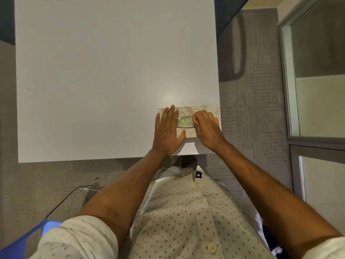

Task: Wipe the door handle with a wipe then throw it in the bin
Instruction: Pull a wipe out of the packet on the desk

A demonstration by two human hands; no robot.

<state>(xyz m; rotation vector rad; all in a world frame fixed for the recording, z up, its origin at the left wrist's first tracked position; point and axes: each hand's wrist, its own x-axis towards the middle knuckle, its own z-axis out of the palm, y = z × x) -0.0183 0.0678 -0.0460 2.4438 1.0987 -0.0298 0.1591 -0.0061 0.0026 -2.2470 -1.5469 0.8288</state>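
On a white table, toward its four o'clock corner, sits a flat beige wipe box with an oval opening in its top, a greenish sheet showing through. A person stands at the table's six o'clock edge, both bare forearms reaching forward over a dotted shirt. Their left hand lies spread and flat, palm down, across the nine o'clock end of the box, holding nothing; it looks placed there to pin the box so it will not lift or slide. Their right hand is curled at the three o'clock end of the opening, fingertips pinched together at the wipe inside; whether they have actually caught the sheet cannot be told, as the knuckles hide the contact. The wipe is in its box, not yet drawn out, so the job appears to be at its very first step. No door handle is clearly visible; a glass-panelled frame stands at three o'clock. At seven o'clock on the grey carpet, a clear-walled container with a blue edge may be the bin, though that is uncertain.
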